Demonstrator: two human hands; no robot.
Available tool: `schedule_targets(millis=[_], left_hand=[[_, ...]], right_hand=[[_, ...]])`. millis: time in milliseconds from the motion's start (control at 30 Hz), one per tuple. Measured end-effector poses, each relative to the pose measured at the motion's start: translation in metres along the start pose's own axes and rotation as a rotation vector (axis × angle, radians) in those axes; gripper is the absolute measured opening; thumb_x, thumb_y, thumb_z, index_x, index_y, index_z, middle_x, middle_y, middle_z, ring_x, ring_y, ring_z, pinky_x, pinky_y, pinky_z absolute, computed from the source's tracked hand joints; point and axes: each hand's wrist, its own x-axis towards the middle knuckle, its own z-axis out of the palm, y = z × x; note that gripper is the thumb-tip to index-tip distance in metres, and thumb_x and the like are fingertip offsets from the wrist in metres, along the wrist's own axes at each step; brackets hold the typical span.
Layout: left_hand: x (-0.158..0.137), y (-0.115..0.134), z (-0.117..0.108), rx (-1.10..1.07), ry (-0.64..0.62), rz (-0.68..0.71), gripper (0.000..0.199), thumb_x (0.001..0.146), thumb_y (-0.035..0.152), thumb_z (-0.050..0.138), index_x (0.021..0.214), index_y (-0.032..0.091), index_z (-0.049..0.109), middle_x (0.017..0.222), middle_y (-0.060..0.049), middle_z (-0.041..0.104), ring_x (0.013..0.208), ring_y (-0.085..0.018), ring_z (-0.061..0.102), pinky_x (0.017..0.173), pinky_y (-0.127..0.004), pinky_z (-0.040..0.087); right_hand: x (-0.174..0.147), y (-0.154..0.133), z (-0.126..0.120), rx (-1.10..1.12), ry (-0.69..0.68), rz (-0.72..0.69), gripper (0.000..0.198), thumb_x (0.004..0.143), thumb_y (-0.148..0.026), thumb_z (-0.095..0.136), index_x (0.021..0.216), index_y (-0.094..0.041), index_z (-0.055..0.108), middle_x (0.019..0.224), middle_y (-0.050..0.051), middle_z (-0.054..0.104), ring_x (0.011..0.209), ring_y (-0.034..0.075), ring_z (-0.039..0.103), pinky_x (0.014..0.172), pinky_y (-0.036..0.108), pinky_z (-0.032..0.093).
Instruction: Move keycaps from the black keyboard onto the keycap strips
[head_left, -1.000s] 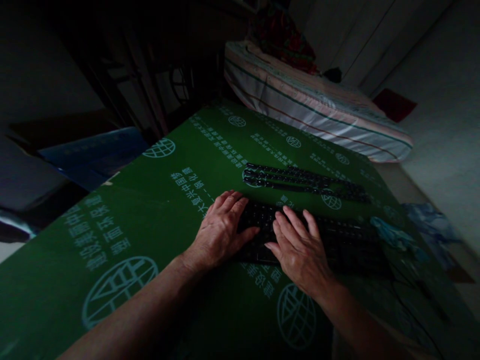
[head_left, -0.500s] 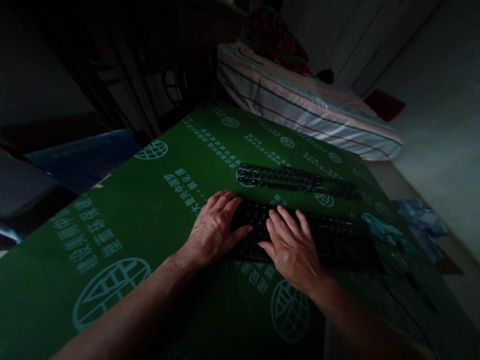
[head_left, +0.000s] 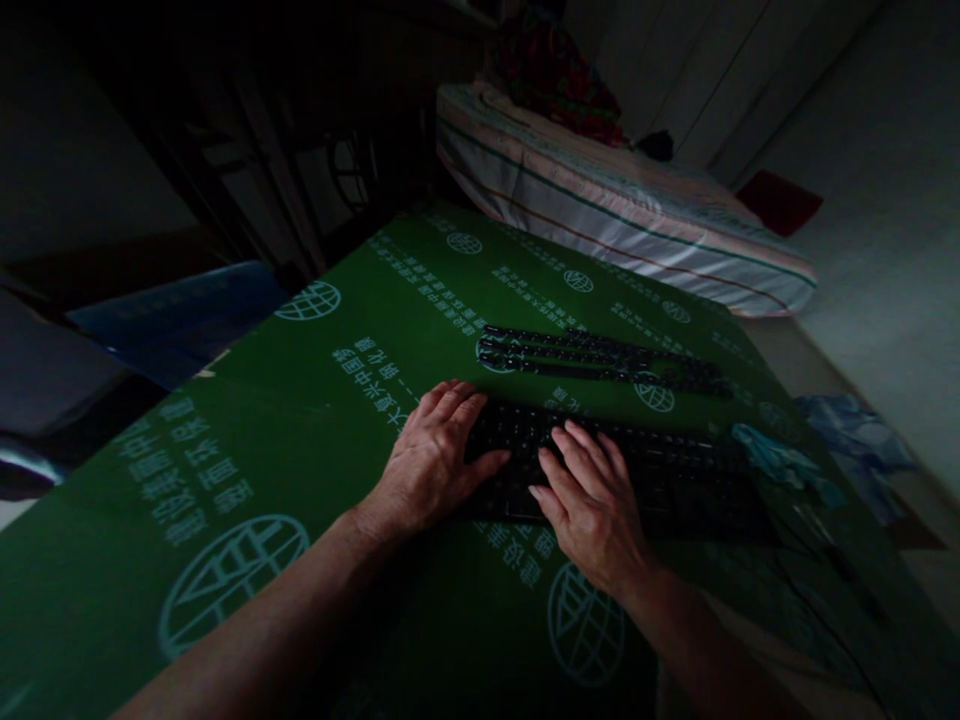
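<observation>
across a green tabletop printed with pale globes and lettering, in a dim room, a black keyboard lies in front of a person, under both bare hands. the left hand rests at the keyboard's left end, fingers bent over the far corner and thumb reaching in across the keys; i cannot tell whether its grip is closed on the edge or merely resting. the right hand lies over the middle of the keyboard, palm down, fingers a little bent and spread; whether its grip pinches a key is hidden from me. just beyond the keyboard, loose-looking black keys are laid out in long rows. near the keyboard's right end sits a crumpled teal cloth, and a dark cable runs toward the near edge. past the tabletop stands a bed with a striped cover.
</observation>
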Motion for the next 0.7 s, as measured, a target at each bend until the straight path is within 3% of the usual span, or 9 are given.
schedule_targets(millis=[300,500,700], left_hand=[[0.001,-0.002,0.000,0.001,0.017,0.011,0.058,0.081,0.054,0.053,0.123,0.013,0.049,0.128,-0.015,0.051,0.126,-0.032,0.038,0.101,-0.050,0.039],[0.001,-0.003,0.001,0.017,0.032,0.020,0.056,0.081,0.051,0.055,0.123,0.015,0.049,0.129,-0.014,0.051,0.127,-0.032,0.039,0.102,-0.049,0.040],[-0.003,-0.005,0.003,0.089,0.057,0.040,0.059,0.083,0.051,0.052,0.126,0.011,0.047,0.135,-0.018,0.047,0.131,-0.033,0.035,0.104,-0.049,0.038]], right_hand=[[0.000,0.001,0.000,0.068,0.026,0.021,0.028,0.087,-0.029,0.054,0.112,-0.019,0.059,0.129,0.015,0.054,0.127,0.029,0.043,0.098,0.053,0.040],[0.000,0.015,0.000,0.253,0.195,0.136,0.036,0.088,-0.021,0.050,0.123,-0.018,0.053,0.118,0.013,0.060,0.118,0.026,0.051,0.096,0.049,0.046],[-0.002,0.022,0.005,0.305,0.288,0.207,0.029,0.086,-0.017,0.052,0.114,-0.019,0.060,0.114,0.012,0.062,0.114,0.025,0.055,0.094,0.049,0.049]])
